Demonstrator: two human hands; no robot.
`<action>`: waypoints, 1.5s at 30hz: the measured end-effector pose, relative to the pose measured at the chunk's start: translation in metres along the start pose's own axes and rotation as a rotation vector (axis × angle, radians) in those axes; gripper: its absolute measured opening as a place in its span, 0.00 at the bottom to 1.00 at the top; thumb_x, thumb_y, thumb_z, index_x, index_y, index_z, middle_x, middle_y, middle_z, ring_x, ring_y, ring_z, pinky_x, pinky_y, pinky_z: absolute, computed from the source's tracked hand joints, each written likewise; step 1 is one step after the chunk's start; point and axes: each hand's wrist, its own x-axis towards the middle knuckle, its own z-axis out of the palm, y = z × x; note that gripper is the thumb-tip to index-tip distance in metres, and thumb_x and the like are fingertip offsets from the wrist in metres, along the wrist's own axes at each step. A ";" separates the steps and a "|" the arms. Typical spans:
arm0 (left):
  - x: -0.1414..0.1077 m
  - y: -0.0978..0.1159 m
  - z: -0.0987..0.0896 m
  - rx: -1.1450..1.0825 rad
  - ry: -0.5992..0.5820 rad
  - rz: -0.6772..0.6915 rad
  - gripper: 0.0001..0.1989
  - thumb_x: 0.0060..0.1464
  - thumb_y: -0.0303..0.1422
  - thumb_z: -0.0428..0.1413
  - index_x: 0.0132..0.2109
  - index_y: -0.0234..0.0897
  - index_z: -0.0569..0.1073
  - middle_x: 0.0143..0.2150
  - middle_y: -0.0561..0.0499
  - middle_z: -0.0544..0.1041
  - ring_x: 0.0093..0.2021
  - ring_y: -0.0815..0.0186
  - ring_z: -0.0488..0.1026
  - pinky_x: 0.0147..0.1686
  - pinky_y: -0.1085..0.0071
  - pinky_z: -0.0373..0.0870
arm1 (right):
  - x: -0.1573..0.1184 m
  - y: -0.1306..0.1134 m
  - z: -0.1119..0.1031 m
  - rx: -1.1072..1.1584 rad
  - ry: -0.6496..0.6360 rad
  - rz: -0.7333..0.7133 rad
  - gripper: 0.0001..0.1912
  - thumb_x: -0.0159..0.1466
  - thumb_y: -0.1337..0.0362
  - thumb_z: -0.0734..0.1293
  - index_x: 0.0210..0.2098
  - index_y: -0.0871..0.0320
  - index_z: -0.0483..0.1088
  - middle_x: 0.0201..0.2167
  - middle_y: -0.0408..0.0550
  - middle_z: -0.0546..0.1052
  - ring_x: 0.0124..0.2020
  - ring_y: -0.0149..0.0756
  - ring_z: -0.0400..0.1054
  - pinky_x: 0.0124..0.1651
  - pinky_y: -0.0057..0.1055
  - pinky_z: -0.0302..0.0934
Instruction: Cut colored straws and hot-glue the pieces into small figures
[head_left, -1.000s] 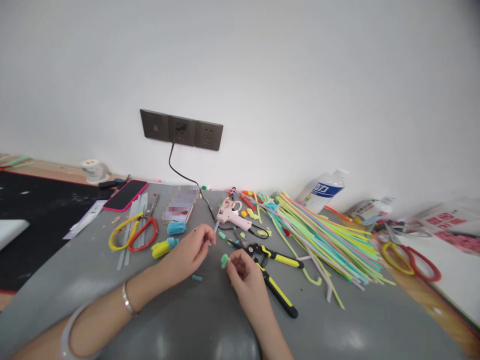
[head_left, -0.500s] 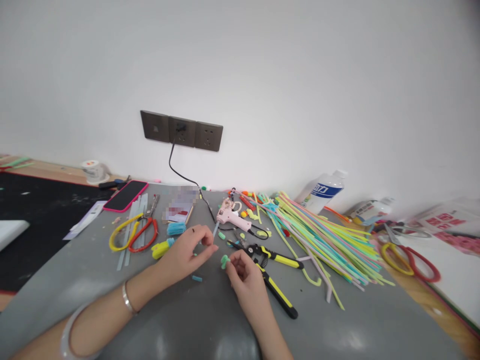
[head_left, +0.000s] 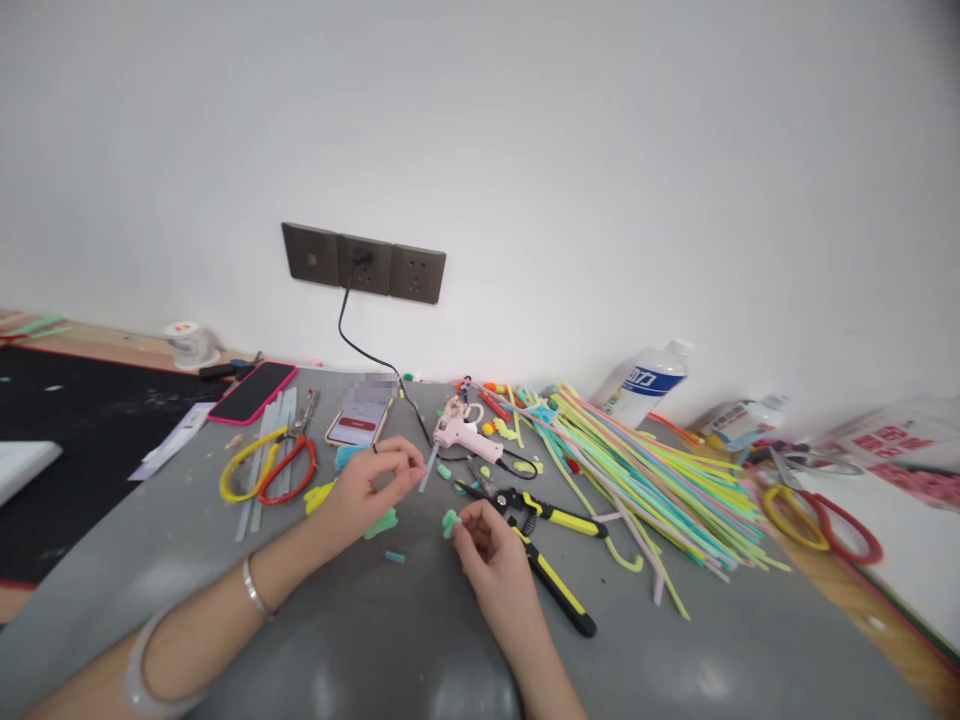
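Pinching one green fuzzy piece (head_left: 450,524) above the grey table (head_left: 390,640), the right hand (head_left: 489,550) is hovering by one pair of pliers (head_left: 559,590)! The left hand (head_left: 364,495) is curling near one pink glue gun (head_left: 469,437), its grip unclear; two pairs of scissors (head_left: 287,465) are lying apart.

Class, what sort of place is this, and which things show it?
Probably a craft workspace: a pink glue gun, a pile of pastel fuzzy stems and red-and-yellow-handled scissors lie on a grey tabletop.

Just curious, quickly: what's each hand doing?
Left hand: fingertips close together; whether it holds anything can't be told.
Right hand: closed on a small green piece.
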 end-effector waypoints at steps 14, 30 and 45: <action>-0.009 -0.008 0.006 0.295 -0.299 -0.023 0.09 0.64 0.34 0.52 0.43 0.38 0.76 0.28 0.54 0.75 0.25 0.70 0.67 0.27 0.75 0.59 | -0.001 -0.002 0.000 0.045 0.002 -0.036 0.18 0.60 0.49 0.67 0.28 0.56 0.63 0.22 0.38 0.62 0.22 0.29 0.54 0.24 0.25 0.50; -0.008 0.009 0.005 0.076 -0.364 0.006 0.11 0.69 0.33 0.44 0.37 0.38 0.66 0.49 0.45 0.72 0.50 0.61 0.69 0.50 0.68 0.63 | -0.001 0.001 0.000 0.043 0.000 -0.051 0.17 0.61 0.50 0.67 0.28 0.56 0.63 0.22 0.38 0.62 0.22 0.28 0.54 0.24 0.25 0.49; 0.000 -0.003 -0.002 -0.207 -0.027 -0.068 0.23 0.66 0.47 0.48 0.28 0.36 0.65 0.28 0.53 0.67 0.28 0.69 0.63 0.30 0.72 0.60 | -0.002 0.004 0.000 0.067 0.010 -0.034 0.21 0.60 0.45 0.67 0.28 0.56 0.63 0.22 0.38 0.61 0.22 0.29 0.53 0.24 0.25 0.49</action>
